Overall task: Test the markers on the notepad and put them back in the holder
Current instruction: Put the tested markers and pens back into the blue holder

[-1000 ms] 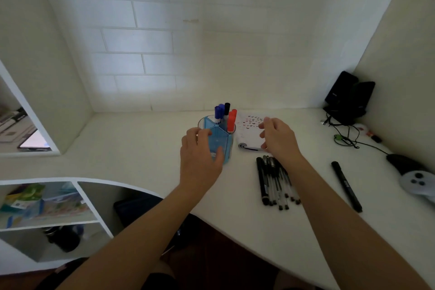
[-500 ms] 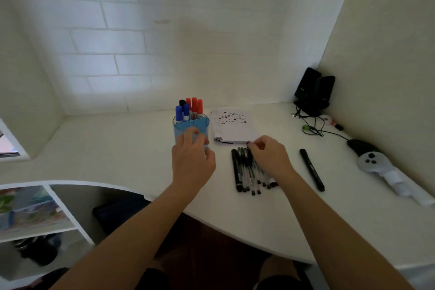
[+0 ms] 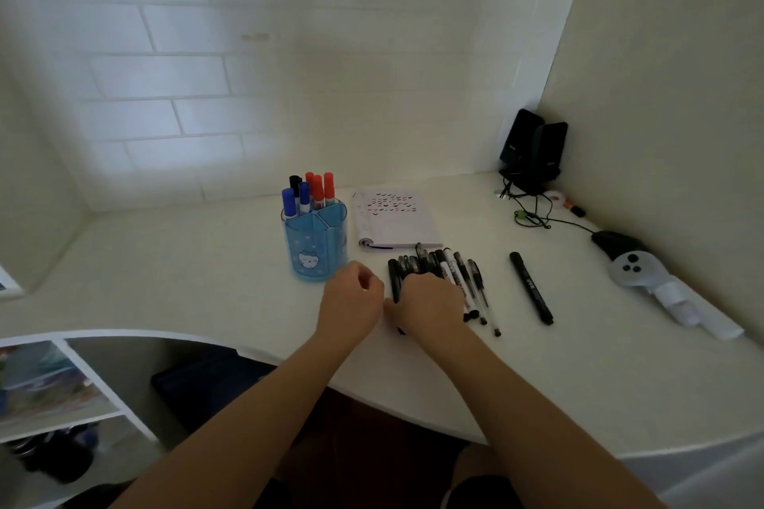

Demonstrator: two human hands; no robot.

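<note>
Left hand (image 3: 351, 302): loosely curled, holding nothing, just in front of the blue holder (image 3: 314, 248).
Right hand (image 3: 430, 302): close beside the left, laid over a row of black pens (image 3: 459, 275) right of the holder; grip cannot be told.
Black marker (image 3: 531, 287): farther right, lying alone.
Notepad (image 3: 397, 223): just right of the holder, behind the pens.
Red and blue markers (image 3: 317, 188): upright in the holder.

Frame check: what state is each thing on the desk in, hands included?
holder: upright, capped markers standing in it.
notepad: open, flat, small marks on the page.
black pens: lying in a row on the desk, partly under the right hand.
lone black marker: lying flat, apart from the row.
left hand: loosely curled, nothing seen in it.
right hand: on the pens, fingers curled down; grip hidden.
</note>
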